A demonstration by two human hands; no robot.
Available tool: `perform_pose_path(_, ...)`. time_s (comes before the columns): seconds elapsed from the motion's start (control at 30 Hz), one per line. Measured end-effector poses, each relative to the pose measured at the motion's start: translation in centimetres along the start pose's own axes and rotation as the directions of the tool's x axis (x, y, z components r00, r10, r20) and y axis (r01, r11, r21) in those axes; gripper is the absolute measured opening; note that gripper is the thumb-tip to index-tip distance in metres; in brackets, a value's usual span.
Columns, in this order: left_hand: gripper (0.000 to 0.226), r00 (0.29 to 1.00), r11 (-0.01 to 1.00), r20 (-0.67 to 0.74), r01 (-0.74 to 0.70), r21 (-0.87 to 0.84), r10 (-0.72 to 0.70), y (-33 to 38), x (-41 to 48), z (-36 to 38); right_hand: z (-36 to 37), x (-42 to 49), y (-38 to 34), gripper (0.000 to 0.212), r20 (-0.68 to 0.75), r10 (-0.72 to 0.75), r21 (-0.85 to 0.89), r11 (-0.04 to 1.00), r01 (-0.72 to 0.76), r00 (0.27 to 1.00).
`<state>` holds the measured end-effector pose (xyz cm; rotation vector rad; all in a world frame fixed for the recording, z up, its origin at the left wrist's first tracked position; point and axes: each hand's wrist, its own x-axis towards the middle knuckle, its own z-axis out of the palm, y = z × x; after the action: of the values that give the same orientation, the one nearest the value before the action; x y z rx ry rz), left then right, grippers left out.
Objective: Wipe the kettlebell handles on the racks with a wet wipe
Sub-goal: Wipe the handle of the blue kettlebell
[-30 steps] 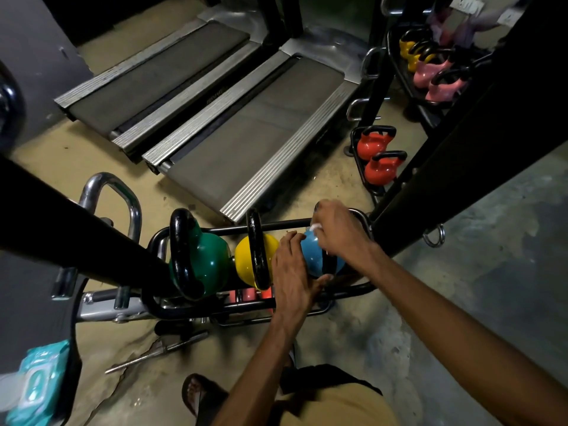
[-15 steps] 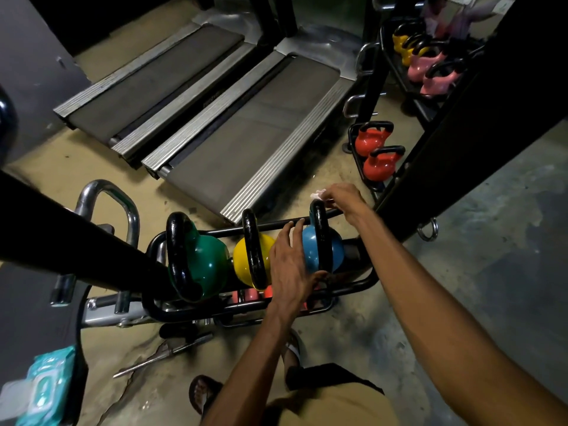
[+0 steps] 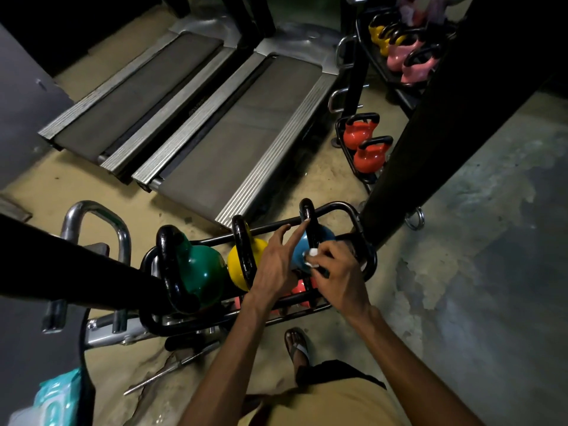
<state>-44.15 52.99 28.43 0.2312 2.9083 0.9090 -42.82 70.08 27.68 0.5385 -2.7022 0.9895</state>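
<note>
Three kettlebells with black handles stand in a low black rack [image 3: 367, 256]: green [image 3: 203, 272], yellow [image 3: 242, 259] and blue [image 3: 302, 250]. My right hand [image 3: 338, 275] is closed on a white wet wipe [image 3: 311, 256], pressed against the near lower part of the blue kettlebell's handle [image 3: 308, 216]. My left hand [image 3: 276, 262] rests beside the blue bell with fingers spread, its index fingertip touching the upper handle. Red weights on the rack's lower tier are mostly hidden under my hands.
Two treadmills [image 3: 215, 118] lie behind the rack. A second rack at the right holds red kettlebells [image 3: 367, 152], with pink [image 3: 412, 63] and yellow ones above. A black post [image 3: 430, 133] crosses at right. A wipes packet [image 3: 58, 398] sits bottom left. My sandalled foot [image 3: 296, 345] is near the rack.
My right hand with the wipe came back from the far top of the blue kettlebell's handle down to its near side. My left hand lifted, its fingers now reaching up the handle.
</note>
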Motion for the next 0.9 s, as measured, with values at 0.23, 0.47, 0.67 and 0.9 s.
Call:
perform_pose_path(0.23,0.115,0.999,1.0,0.04,0.024,0.019,-0.025,0.6,-0.1,-0.5,1.2,-3.9,1.4,0.017,0.021,0.145,0.172,0.974,-0.147,0.989)
perform_pose_path(0.47,0.124,0.999,0.999,0.045,0.025,0.034,-0.026,0.4,-0.1,0.0,0.8,-3.4,1.4,0.016,0.028,0.61,0.544,0.655,-0.524,0.792)
perform_pose_path(0.67,0.126,0.997,0.997,-0.013,0.077,0.029,-0.077,1.3,-0.4,0.9,0.4,-1.0,3.3,0.017,0.178,0.574,0.542,0.621,-0.567,0.799)
perform_pose_path(0.9,0.123,0.985,0.982,-0.093,0.157,0.105,-0.147,2.2,-0.3,1.6,-0.4,2.8,4.2,0.029,0.421,0.488,0.39,0.663,-0.639,0.764)
